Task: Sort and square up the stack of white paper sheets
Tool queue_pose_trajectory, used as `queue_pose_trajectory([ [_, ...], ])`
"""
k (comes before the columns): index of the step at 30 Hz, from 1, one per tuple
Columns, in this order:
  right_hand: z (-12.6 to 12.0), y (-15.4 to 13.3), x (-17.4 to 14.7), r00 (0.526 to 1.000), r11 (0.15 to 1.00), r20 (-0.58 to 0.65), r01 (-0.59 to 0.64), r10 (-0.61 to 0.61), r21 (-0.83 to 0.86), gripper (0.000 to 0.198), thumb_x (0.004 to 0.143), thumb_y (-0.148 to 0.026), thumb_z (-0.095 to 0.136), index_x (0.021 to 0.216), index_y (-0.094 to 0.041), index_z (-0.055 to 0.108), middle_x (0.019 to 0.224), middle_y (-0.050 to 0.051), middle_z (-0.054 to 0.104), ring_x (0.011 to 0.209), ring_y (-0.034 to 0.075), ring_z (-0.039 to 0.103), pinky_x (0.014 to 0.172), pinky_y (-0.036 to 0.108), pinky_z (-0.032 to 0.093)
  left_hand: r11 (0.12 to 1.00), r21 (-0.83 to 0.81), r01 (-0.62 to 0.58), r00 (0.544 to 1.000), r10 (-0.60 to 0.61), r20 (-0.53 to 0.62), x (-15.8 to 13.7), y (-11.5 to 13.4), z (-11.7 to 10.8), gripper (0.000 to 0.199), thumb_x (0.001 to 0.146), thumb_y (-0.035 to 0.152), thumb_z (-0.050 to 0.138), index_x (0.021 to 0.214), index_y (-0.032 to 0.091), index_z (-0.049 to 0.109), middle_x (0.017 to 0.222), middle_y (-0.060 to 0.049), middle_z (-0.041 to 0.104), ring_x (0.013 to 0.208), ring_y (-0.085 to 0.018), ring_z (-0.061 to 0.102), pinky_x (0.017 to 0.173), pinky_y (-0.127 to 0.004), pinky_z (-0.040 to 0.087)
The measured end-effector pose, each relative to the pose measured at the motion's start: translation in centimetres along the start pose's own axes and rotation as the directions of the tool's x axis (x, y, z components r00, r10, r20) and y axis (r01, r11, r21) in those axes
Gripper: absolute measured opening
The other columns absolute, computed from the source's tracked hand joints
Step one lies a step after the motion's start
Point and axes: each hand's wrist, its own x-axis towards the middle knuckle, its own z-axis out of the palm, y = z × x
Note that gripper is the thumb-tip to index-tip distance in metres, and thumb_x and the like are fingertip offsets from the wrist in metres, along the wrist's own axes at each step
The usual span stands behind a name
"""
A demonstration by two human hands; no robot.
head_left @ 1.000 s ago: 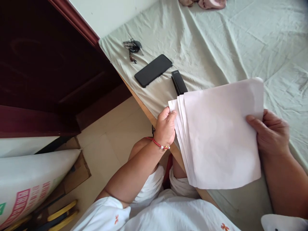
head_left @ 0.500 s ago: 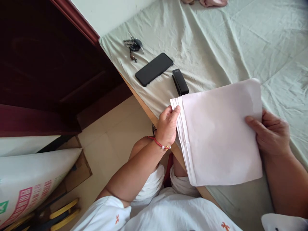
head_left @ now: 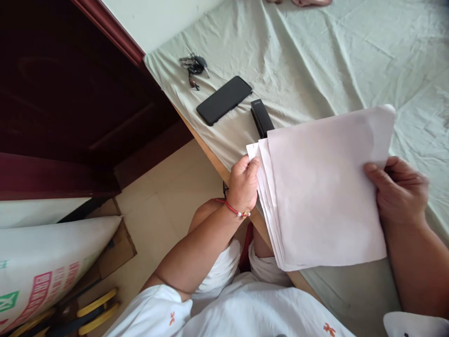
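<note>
A stack of white paper sheets is held up between both hands, its left edges fanned out in steps. My left hand, with a red cord bracelet at the wrist, pinches the stack's left edge, thumb on top. At the right edge my right hand grips the paper, thumb on the face and the other fingers behind, partly hidden. Just beyond the top left corner lies a black stapler, its near end covered by the paper.
A black phone and a bunch of keys lie on the pale green cloth. A pinkish cloth is at the far edge. To the left stand a dark red door and a white printed sack.
My right hand has moved a little right and up with the paper's right side. The sheets at the left edge are spread wider, and my left hand has barely moved.
</note>
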Motion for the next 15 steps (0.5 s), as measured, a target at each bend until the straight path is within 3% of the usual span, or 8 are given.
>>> queue_pose_trajectory([
  [11, -0.3, -0.1, -0.1, 0.996, 0.998, 0.061, -0.058, 0.059, -0.016, 0.038, 0.066, -0.043, 0.099, 0.083, -0.018, 0.076, 0.074, -0.001, 0.07, 0.058, 0.007, 0.057, 0.051, 0.017, 0.048, 0.997, -0.064, 0.032, 0.999, -0.032, 0.001, -0.3, 0.8, 0.5, 0.029, 0.079, 0.047, 0.087, 0.079, 0.021, 0.073, 0.078, 0.001, 0.069, 0.085, -0.018, 0.065, 0.087, -0.031, 0.052],
  [15, -0.4, -0.2, -0.1, 0.996, 0.998, 0.068, -0.063, 0.064, -0.013, 0.038, 0.066, -0.043, 0.099, 0.082, -0.018, 0.075, 0.075, -0.001, 0.07, 0.058, 0.007, 0.057, 0.051, 0.017, 0.048, 0.998, -0.045, 0.035, 0.998, -0.033, 0.058, -0.5, 1.0, 0.7, 0.031, 0.08, 0.052, 0.086, 0.087, 0.023, 0.077, 0.089, -0.001, 0.076, 0.095, -0.02, 0.069, 0.096, -0.034, 0.052],
])
